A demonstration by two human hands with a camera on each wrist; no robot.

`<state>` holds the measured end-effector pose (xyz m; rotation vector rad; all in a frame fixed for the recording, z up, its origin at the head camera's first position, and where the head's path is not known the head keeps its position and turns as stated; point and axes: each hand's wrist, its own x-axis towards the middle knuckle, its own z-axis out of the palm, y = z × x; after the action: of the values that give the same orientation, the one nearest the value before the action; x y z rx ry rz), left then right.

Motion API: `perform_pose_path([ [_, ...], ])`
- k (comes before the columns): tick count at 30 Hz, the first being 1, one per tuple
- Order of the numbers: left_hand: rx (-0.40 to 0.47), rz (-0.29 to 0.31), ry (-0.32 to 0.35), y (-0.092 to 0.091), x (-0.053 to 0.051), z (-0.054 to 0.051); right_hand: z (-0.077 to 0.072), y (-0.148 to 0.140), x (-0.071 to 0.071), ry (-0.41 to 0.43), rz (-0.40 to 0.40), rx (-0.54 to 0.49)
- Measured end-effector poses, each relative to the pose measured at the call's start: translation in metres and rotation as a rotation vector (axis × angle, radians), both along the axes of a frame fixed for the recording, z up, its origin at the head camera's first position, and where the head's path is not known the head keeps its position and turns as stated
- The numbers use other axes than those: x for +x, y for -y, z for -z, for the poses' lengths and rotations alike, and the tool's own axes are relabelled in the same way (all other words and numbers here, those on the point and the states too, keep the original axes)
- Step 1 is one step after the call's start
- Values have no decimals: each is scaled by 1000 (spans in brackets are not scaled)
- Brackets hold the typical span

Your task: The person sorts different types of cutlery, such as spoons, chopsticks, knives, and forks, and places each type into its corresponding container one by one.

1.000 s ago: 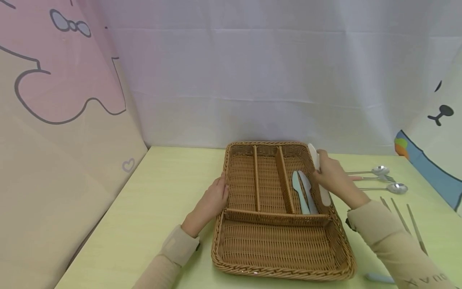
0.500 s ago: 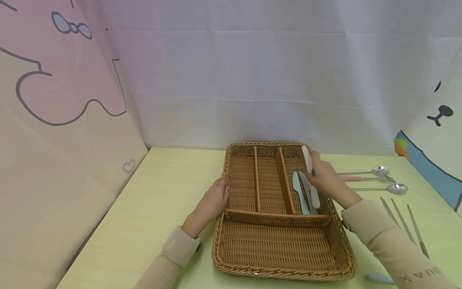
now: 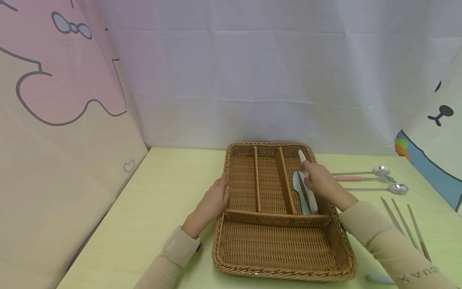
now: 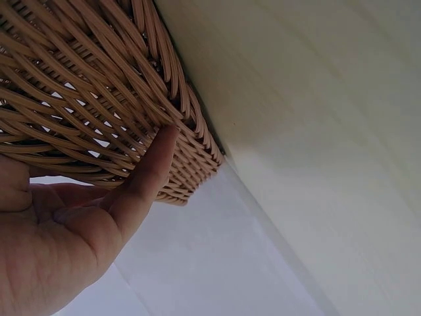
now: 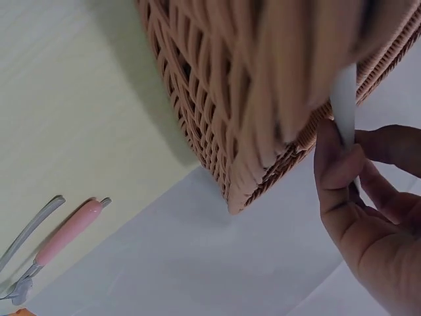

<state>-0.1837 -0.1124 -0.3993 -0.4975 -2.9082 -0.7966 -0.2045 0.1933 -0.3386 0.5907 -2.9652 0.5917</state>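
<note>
A brown wicker basket [image 3: 274,218] with dividers stands on the table. My left hand [image 3: 213,198] grips its left rim; in the left wrist view one finger [image 4: 150,172] lies along the outer weave. My right hand [image 3: 322,180] pinches a white table knife [image 3: 312,197] between thumb and fingers. This knife slants down in the basket's right-hand long compartment, its tip above the hand. Beside it lies a mint-green knife [image 3: 300,192]. A grey knife there is mostly hidden behind the white one. In the right wrist view the basket wall hides much of the held knife [image 5: 344,102].
Right of the basket lie two metal spoons [image 3: 398,188] and a pink-handled fork [image 3: 349,178]. Nearer are several thin metal sticks [image 3: 415,224], partly behind the right sleeve, and a pale blue handle [image 3: 379,278]. A white cloth [image 3: 231,80] hangs behind the table.
My right hand has moved left and slightly down, bringing the white knife from above the basket's right rim into the right compartment beside the others. The left hand stays on the rim.
</note>
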Motion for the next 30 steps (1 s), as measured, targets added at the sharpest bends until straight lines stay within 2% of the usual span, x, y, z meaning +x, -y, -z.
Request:
perform_pose_path([
  [8,2,2,5,0,0,0,6,1,-2,-26,-41,52],
  [24,9,10,1,0,0,-1,9,4,3,117,-81,174],
  [30,9,7,5,0,-1,0,14,2,4,161,-105,223],
])
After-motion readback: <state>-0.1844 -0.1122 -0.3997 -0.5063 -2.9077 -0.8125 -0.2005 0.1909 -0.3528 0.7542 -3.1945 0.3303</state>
